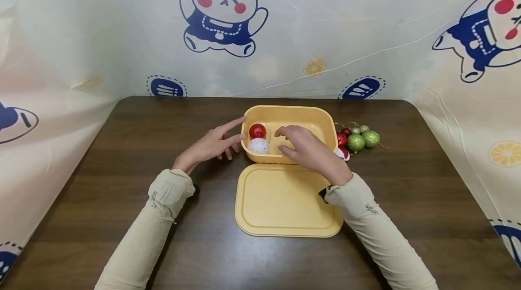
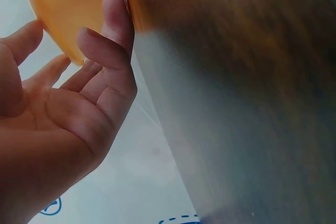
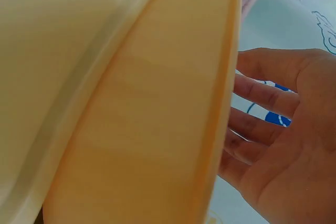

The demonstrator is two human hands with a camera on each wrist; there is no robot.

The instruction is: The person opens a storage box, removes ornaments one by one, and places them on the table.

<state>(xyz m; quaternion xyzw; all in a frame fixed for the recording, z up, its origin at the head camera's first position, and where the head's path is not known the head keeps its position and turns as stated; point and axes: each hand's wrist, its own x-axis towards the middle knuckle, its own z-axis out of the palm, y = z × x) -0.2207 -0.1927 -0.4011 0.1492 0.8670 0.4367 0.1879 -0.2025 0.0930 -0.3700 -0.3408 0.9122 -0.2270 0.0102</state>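
Note:
A yellow rectangular box (image 1: 299, 116) stands without its lid, holding a shiny red bauble (image 1: 257, 130) and a white speckled ball (image 1: 258, 146) at its left end. My left hand (image 1: 211, 145) is at that end, thumb and index fingertip right at the rim, fingers spread. Over the middle of the box hovers my right hand (image 1: 308, 147), fingers loosely bent, with nothing in its grasp. In the right wrist view, the fingers (image 3: 262, 95) dip behind the box's near wall (image 3: 136, 114).
The yellow lid (image 1: 289, 202) lies flat just in front of the box. To the right of the box sits a cluster of small ornaments, with glittery green baubles (image 1: 356, 142), red ones (image 1: 342, 139) and a red-and-white piece (image 1: 344, 153). A printed curtain (image 1: 285, 64) hangs behind the brown table (image 1: 195, 244).

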